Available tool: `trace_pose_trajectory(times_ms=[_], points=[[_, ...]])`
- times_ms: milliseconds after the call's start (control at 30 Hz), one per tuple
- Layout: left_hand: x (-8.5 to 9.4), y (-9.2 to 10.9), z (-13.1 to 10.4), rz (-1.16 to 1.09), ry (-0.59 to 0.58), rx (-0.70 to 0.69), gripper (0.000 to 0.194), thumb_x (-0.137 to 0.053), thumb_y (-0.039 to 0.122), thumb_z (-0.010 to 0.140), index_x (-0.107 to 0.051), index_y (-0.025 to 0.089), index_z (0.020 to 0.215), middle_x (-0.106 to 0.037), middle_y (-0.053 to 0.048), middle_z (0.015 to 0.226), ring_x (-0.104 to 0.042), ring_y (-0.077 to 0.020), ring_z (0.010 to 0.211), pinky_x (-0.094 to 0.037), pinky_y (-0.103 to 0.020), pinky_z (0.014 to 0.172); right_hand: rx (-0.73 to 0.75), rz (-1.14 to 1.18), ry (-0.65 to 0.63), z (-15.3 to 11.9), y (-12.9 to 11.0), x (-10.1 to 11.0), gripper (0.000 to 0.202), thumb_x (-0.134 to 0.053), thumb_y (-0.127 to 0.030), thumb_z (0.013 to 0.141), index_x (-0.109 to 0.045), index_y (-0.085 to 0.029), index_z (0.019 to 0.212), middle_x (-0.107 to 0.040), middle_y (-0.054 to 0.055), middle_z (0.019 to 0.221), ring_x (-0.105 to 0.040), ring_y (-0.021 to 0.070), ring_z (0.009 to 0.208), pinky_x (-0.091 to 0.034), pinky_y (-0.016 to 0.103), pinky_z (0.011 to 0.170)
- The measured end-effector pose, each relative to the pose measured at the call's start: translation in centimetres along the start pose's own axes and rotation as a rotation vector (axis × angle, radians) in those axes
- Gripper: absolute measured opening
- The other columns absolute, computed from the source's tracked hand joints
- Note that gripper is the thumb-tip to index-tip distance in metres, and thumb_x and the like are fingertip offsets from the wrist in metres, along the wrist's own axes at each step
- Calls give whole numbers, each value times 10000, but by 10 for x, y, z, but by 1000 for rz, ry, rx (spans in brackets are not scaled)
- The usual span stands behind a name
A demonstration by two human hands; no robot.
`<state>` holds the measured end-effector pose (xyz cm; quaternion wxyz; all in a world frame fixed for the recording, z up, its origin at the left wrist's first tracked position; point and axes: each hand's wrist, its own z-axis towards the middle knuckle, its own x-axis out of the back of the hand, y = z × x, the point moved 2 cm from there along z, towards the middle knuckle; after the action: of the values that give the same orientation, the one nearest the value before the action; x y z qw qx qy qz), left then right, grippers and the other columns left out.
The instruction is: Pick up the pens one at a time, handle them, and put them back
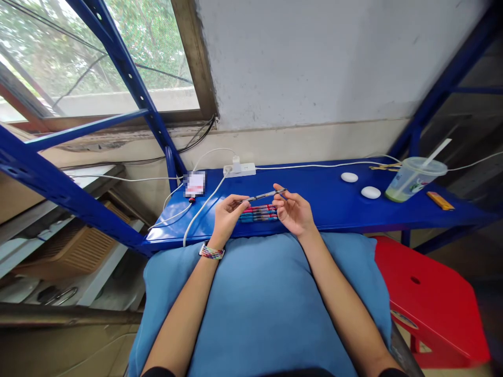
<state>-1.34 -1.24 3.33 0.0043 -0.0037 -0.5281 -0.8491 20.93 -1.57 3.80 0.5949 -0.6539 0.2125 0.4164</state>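
A slim pen with a clear barrel and dark ends is held level between both hands, above the blue shelf. My left hand pinches its left end between thumb and fingers; a patterned band circles that wrist. My right hand grips the other end with thumb and index finger, its remaining fingers curled loosely. Just below and behind the hands lies a row of several pens in red, black and blue, side by side on the shelf and partly covered by the fingers.
Behind stands a white power strip with cables; left of it is a small blurred box. Two white egg-shaped objects, a plastic cup with a straw and a yellow packet are right. A blue cushion lies under my arms, a red stool beside it.
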Motion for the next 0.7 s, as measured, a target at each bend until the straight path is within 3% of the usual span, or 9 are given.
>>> trace_pose_trajectory(times_ms=[167,333,433,567,700], points=[[2,-3,2,42,49,-41,299,-886,420,867,-821,201,1060,-821,-78,1000,-771,-222,907,-624,-347,837,283,-343,133,10,8,9,243,-806,-334,888,-817,-192,1085,-771,28,822,-668,129,623,-586,213,501],[6,-12,7,165,31,-50,263,-807,405,929,-831,221,1116,-832,-92,1092,-779,-253,980,-621,-389,915,570,-776,252,18,7,20,179,-832,-371,870,-855,-233,982,-814,57,957,-740,223,884,-637,328,762],[10,-16,13,309,42,-87,216,-745,373,967,-845,238,1103,-838,-82,1105,-769,-261,992,-601,-408,950,588,-1005,261,24,6,28,168,-761,-354,904,-859,-240,978,-835,69,1000,-758,266,951,-607,427,951],[14,-21,18,487,47,-113,163,-718,278,948,-856,251,1030,-843,-73,1060,-747,-278,982,-574,-439,981,529,-1224,256,30,12,38,182,-686,-281,918,-853,-246,981,-844,74,1030,-766,278,949,-585,458,970],[15,-28,19,485,-24,-58,157,-715,238,921,-858,254,984,-845,-72,1010,-755,-285,951,-583,-439,956,521,-1372,241,32,15,42,251,-639,-209,934,-854,-263,1051,-827,78,1109,-753,281,1020,-572,466,1002]])
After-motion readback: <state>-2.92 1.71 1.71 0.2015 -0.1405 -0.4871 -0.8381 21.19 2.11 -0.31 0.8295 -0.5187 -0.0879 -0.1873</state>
